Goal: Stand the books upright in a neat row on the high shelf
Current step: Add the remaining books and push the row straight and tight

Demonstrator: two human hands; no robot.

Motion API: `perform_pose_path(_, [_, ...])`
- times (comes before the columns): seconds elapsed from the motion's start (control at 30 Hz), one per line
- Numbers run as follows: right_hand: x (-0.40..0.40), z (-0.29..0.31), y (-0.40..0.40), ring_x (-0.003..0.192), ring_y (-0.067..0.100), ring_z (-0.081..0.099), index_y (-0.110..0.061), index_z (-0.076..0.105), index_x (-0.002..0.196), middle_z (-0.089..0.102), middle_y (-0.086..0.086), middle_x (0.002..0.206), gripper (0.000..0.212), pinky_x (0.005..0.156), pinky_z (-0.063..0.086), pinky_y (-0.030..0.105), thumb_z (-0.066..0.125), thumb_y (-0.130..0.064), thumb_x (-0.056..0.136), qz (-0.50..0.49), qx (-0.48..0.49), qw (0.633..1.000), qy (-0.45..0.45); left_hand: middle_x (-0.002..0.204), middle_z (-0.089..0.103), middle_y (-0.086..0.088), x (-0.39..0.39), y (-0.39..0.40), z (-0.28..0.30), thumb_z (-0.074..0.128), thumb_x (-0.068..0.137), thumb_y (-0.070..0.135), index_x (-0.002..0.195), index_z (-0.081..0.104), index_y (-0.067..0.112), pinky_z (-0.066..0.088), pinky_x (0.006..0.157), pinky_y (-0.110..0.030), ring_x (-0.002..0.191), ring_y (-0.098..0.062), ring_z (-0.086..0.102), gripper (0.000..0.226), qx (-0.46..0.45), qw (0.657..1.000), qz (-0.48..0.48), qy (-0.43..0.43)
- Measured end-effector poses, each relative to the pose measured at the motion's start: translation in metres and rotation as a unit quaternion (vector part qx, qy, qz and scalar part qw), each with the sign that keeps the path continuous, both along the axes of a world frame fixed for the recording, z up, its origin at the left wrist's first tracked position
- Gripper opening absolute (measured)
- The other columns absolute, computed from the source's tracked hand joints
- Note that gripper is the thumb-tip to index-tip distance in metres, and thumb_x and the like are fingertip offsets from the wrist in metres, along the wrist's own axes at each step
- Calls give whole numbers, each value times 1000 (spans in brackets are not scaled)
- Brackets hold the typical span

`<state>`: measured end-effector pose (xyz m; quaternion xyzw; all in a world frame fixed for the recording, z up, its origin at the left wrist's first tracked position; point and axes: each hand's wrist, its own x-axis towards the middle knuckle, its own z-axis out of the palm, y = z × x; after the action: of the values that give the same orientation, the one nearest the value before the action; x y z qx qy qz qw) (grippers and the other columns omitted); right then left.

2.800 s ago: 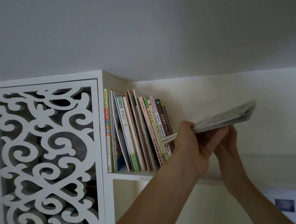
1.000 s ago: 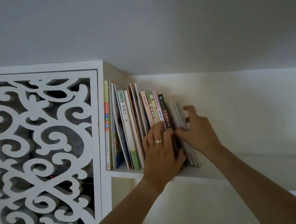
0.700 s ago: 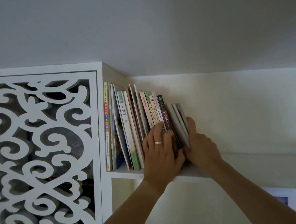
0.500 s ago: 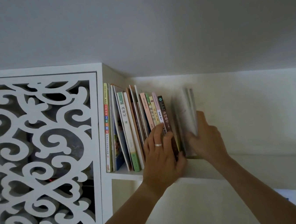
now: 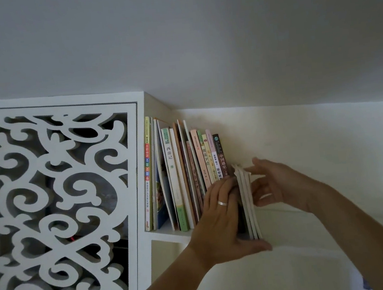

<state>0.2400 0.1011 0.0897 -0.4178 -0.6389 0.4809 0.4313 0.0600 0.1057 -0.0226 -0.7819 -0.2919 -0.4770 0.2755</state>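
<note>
Books (image 5: 247, 200) stand upright, pressed between the open-fingered left hand (image 5: 219, 217) and right hand (image 5: 277, 183).

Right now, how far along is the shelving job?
Done: the row of books stands on the high shelf, though several lean slightly. In hand: the thin pale booklets, upright at the row's right end, steadied between left hand and right hand. Left: close them against the row, straighten the leaners and let go.
</note>
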Motion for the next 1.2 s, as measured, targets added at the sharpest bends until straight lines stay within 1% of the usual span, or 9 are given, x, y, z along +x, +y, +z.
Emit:
perform_pose_path(0.13, [9,-29,9,69,27,64,-14,64,124,65,16,81,27,72,55,40,52,-17,100,32,22,998,51,165,22,-12,3,3,-5,73,65,83,159,24,2,14,128,-48,158,-24,11,133,4,1000,9,15])
perform_pose_path(0.27, [20,-49,8,99,20,70,-27,57,123,70,6,106,55,95,57,50,48,13,87,-2,160,970,-183,163,29,-14,4,9,-9,70,77,66,157,30,0,20,127,-49,157,-25,15,111,27,1000,1,-13])
perform_pose_path(0.37, [32,-67,7,124,5,57,-45,42,137,56,-13,135,76,100,55,45,60,8,86,52,215,935,-278,159,34,-12,17,6,-8,53,90,49,154,39,4,28,123,-45,153,-22,25,80,22,995,-28,-89])
perform_pose_path(0.47, [38,-81,7,137,-3,43,-55,20,148,36,-29,150,86,108,49,36,75,-21,90,102,235,920,-297,154,35,0,36,-3,14,37,99,35,131,63,18,33,118,-44,145,-14,30,45,-35,964,-10,-262])
perform_pose_path(0.63, [14,-87,-1,114,-9,58,-53,31,137,58,-30,128,95,88,54,20,80,-77,59,-20,318,911,-263,142,46,0,51,-9,49,29,106,47,100,71,23,32,114,-39,138,-15,34,48,-58,960,109,-251])
perform_pose_path(0.73, [8,-94,4,96,-7,64,-43,44,130,58,-34,107,82,78,51,16,64,-84,62,-89,415,836,-347,130,56,-8,55,-25,51,26,104,54,103,71,17,48,100,-38,118,-22,52,59,-78,952,199,-217])
perform_pose_path(0.9, [7,-95,1,71,4,62,-27,64,117,55,-26,92,71,59,38,10,51,-79,71,-147,489,768,-388,87,56,0,58,-31,72,28,109,40,116,60,11,46,61,-24,70,-12,53,44,-162,948,164,-218])
perform_pose_path(1.0, [4,-89,-2,47,-2,51,-38,59,105,54,-22,60,31,47,34,4,68,-47,76,-241,525,779,-244,71,57,4,50,-32,80,24,109,51,99,61,13,48,52,-24,58,-11,55,54,-171,949,27,-263])
perform_pose_path(1.2, [-20,-45,-12,40,-3,48,-22,46,102,53,-13,54,31,38,33,12,59,-50,97,-352,576,732,-85,107,64,0,36,-30,63,18,100,57,118,60,19,54,81,-32,94,-13,60,59,-140,964,-50,-222])
